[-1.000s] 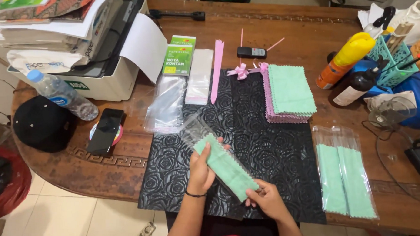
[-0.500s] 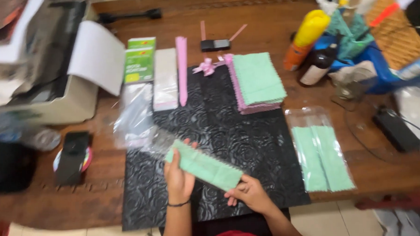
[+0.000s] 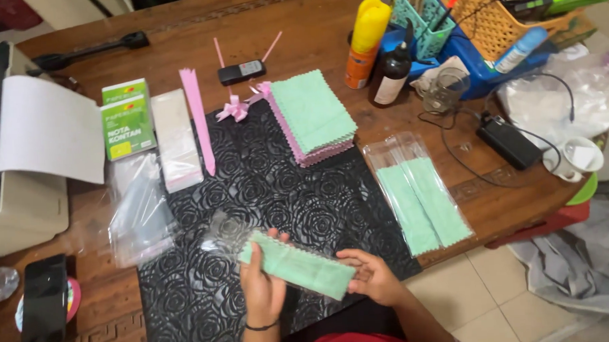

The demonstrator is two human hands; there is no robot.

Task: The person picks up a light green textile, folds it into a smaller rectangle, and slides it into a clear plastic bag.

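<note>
Both my hands hold a folded mint-green cloth [image 3: 301, 265] partly inside a clear plastic sleeve [image 3: 229, 233], low over the black rose-patterned mat [image 3: 250, 173]. My left hand [image 3: 263, 287], with a black band at the wrist, grips the cloth near the sleeve's mouth. My right hand [image 3: 370, 275] pinches the cloth's other end. A stack of green and pink cloths [image 3: 313, 117] lies at the mat's far edge. Two bagged green cloths [image 3: 418, 190] lie to the right on the wooden table [image 3: 300, 43].
Empty clear sleeves [image 3: 138, 210] lie left of the mat, with a white packet [image 3: 175, 138], green booklets [image 3: 126, 120] and a pink strip [image 3: 198, 117] beyond. A printer [image 3: 21, 167], a phone [image 3: 44, 301], bottles [image 3: 369, 40], baskets [image 3: 495, 16], a charger [image 3: 509, 140] and a cup [image 3: 577, 158] surround the mat.
The view has swung right and closer. My hands stay on the sleeved green cloth, which now lies lower and flatter, with more clear sleeve showing empty past its left end.
</note>
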